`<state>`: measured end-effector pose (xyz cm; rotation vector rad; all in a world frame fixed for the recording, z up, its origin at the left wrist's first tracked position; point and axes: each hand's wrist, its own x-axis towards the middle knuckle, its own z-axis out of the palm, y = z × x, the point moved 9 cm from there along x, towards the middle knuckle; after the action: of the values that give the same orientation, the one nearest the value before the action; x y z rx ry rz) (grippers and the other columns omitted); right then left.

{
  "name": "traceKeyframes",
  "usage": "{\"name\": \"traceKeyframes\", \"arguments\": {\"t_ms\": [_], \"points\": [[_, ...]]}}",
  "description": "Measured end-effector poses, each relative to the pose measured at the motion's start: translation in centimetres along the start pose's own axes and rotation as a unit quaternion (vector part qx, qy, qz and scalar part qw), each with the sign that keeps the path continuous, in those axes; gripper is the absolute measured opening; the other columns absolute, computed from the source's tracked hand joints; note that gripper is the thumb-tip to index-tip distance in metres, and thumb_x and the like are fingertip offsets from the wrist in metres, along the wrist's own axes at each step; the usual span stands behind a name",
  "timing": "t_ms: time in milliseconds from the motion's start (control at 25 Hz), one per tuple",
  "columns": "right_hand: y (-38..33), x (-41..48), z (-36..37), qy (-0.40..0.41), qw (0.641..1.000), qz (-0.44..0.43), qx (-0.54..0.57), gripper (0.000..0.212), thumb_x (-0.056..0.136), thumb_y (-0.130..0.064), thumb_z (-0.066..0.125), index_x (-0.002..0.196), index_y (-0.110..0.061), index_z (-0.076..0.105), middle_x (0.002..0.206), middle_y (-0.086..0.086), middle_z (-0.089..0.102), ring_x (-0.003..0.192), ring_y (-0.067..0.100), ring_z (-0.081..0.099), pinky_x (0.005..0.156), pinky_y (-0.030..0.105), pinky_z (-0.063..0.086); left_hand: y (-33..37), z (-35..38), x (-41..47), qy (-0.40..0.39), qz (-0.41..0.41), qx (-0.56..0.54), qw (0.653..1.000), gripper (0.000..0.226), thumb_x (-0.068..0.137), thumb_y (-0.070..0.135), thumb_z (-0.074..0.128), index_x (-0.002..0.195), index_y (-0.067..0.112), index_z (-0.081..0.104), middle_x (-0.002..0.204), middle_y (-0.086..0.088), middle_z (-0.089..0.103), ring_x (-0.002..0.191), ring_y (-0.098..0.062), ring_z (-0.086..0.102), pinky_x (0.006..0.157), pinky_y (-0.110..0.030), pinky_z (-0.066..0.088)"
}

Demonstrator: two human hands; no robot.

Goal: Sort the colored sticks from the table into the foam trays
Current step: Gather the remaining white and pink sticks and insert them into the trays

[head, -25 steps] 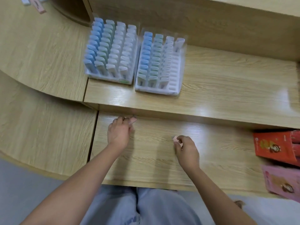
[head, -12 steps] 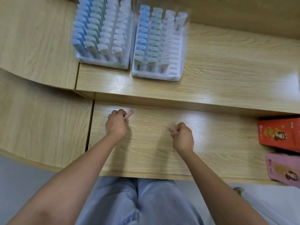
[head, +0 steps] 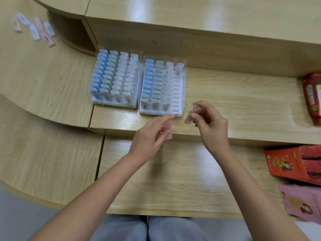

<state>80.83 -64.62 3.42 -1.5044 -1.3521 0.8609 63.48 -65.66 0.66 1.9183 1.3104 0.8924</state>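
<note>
Between the thumb and curled fingers (head: 203,106) of the right hand (head: 213,126) a pink stick (head: 190,115) is pinched. It is held clear of the desk, its long axis slanted, top end leaning away and to the right. The fingers of the left hand (head: 147,141) are partly stretched forward. A second pink stick (head: 167,132) appears to be kept between the thumb and the fingers (motion blur hides the exact grip). Its long axis cannot be told.

The coming move is judged to turn on the empty column (head: 176,94) at the right edge of the right foam tray (head: 182,101). This column lies just to the left of the right-hand stick and slightly beyond it. The left forefinger is seen close to the near rim of the same tray, just beside that column's near end. Both hands are thus near, and the right hand's stick is judged the readier, since it need only be turned upright and carried a little leftward.

The sticks look small, flat, pale and somewhat translucent. The other columns of this tray are filled with blue, green and whitish sticks, and the left foam tray (head: 97,101) appears full. More loose sticks (head: 34,30) are left on the desk (head: 243,94), well apart at the far left.
</note>
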Motion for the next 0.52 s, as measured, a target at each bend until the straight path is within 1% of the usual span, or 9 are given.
{"name": "traceKeyframes", "arguments": {"t_ms": [40,80,160,240,280,360,400,480,520], "points": [[-0.7,1.6,-0.3,0.002,1.000,-0.013,0.011,0.023,0.087,-0.001,0.060,0.104,-0.017,0.061,0.082,-0.010,0.064,0.070,0.005,0.060,0.070,0.028,0.051,1.4,-0.5,1.6,0.024,0.030,-0.005,0.999,0.035,0.091,0.030,0.054,0.125,0.031,0.049,0.098,0.015,0.059,0.081,0.000,0.057,0.075,-0.019,0.049],[-1.1,3.0,-0.4,0.003,1.000,-0.021,0.015,0.021,0.088,-0.003,0.058,0.103,-0.017,0.061,0.082,-0.011,0.064,0.070,0.007,0.060,0.069,0.031,0.052,2.2,-0.8,2.9,0.042,0.043,-0.012,0.998,0.033,0.091,0.028,0.052,0.124,0.028,0.050,0.097,0.013,0.062,0.084,-0.002,0.059,0.078,-0.022,0.049],[-1.3,5.2,-0.2,-0.006,0.999,-0.029,0.023,0.019,0.090,-0.005,0.055,0.099,-0.021,0.061,0.079,-0.010,0.063,0.069,0.010,0.058,0.068,0.034,0.051,3.2,-1.3,5.0,0.075,0.063,0.003,0.995,0.028,0.091,0.022,0.053,0.119,0.025,0.052,0.094,0.015,0.064,0.088,-0.005,0.059,0.082,-0.026,0.044],[-0.8,6.5,0.4,-0.027,0.999,-0.019,0.032,0.019,0.092,-0.006,0.053,0.092,-0.023,0.061,0.076,-0.008,0.063,0.068,0.013,0.057,0.067,0.035,0.052,3.5,-1.0,6.3,0.095,0.072,0.036,0.992,0.027,0.091,0.018,0.056,0.117,0.025,0.054,0.093,0.023,0.059,0.088,-0.004,0.057,0.081,-0.021,0.037],[-0.4,6.8,0.9,-0.043,0.998,-0.012,0.034,0.019,0.092,-0.006,0.053,0.089,-0.023,0.061,0.074,-0.008,0.062,0.068,0.013,0.057,0.067,0.033,0.051,3.4,-0.8,6.7,0.097,0.074,0.047,0.991,0.026,0.091,0.016,0.058,0.116,0.024,0.056,0.093,0.024,0.059,0.088,-0.003,0.056,0.080,-0.019,0.035],[0.3,7.0,1.8,-0.066,0.998,-0.002,0.025,0.016,0.093,-0.005,0.053,0.087,-0.016,0.062,0.076,-0.004,0.063,0.068,0.012,0.057,0.067,0.027,0.051,3.0,-0.2,7.0,0.101,0.097,0.070,0.988,0.023,0.089,0.013,0.060,0.111,0.021,0.060,0.096,0.016,0.065,0.090,-0.003,0.057,0.079,-0.024,0.039],[0.6,7.1,2.0,-0.070,0.997,0.000,0.013,0.014,0.093,-0.005,0.054,0.087,-0.014,0.062,0.080,0.002,0.063,0.068,0.013,0.057,0.066,0.026,0.052,2.9,0.0,7.0,0.104,0.115,0.087,0.984,0.020,0.089,0.013,0.060,0.109,0.019,0.063,0.098,0.010,0.066,0.090,-0.005,0.058,0.077,-0.027,0.041],[1.0,7.2,2.4,-0.071,0.997,-0.010,-0.020,0.012,0.093,-0.005,0.054,0.088,-0.012,0.063,0.084,0.009,0.063,0.069,0.020,0.059,0.067,0.029,0.053,3.0,0.4,6.9,0.111,0.156,0.132,0.973,0.014,0.090,0.015,0.059,0.103,0.017,0.065,0.093,0.006,0.067,0.087,-0.007,0.059,0.072,-0.028,0.041],[1.0,7.3,2.4,-0.072,0.996,-0.024,-0.037,0.011,0.092,-0.005,0.054,0.088,-0.011,0.063,0.084,0.008,0.063,0.069,0.021,0.059,0.068,0.034,0.053,3.2,0.5,6.9,0.114,0.173,0.158,0.965,0.012,0.091,0.017,0.059,0.100,0.018,0.066,0.090,0.007,0.068,0.085,-0.008,0.060,0.072,-0.028,0.040]]}}
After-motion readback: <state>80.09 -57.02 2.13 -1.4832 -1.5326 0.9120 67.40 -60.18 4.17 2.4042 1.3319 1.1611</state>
